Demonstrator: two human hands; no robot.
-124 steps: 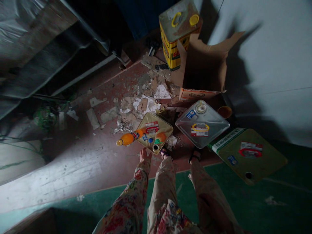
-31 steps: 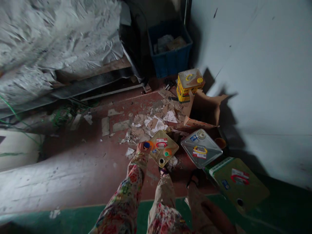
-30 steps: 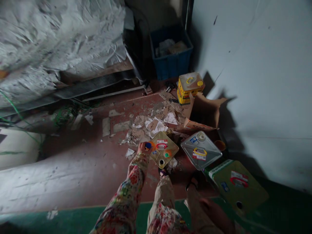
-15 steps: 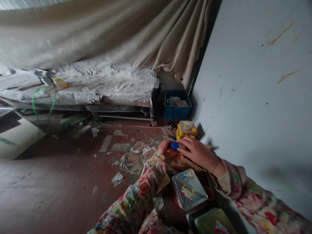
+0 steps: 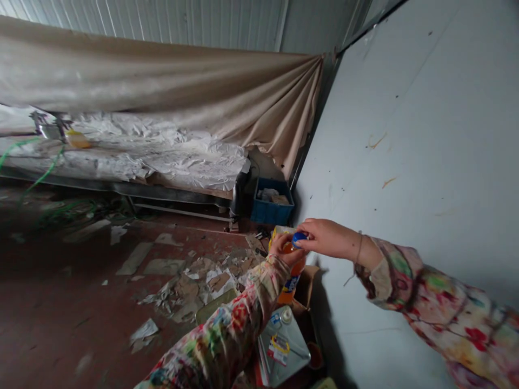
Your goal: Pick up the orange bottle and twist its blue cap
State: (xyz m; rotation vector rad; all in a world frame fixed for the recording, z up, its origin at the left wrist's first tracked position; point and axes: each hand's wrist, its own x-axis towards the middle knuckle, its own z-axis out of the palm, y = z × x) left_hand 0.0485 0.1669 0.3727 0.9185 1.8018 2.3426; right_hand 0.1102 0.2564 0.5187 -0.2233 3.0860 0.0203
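An orange soda bottle (image 5: 288, 290) with a dark blue label stands roughly upright in front of me. Around its neck, my left hand (image 5: 283, 249) is wrapped. The fingers of my right hand (image 5: 320, 236) pinch the bottle's blue cap (image 5: 299, 239) from the right; whether the cap is loose cannot be seen. Just below the bottle lies the top of a square metal tin (image 5: 284, 348) with a yellow handle. My left sleeve and hand cover part of the bottle.
A yellow tin (image 5: 279, 231) and a blue crate (image 5: 272, 212) stand behind the bottle. An open cardboard box (image 5: 306, 286) is beside it, close to the pale wall (image 5: 405, 178). Paper scraps (image 5: 182, 294) litter the red floor. At the back is a sheet-covered table (image 5: 170, 156).
My view has tilted upward and shifted left. The bottle shows more fully now, lifted clearer of the tins, with both hands still at its neck and cap.
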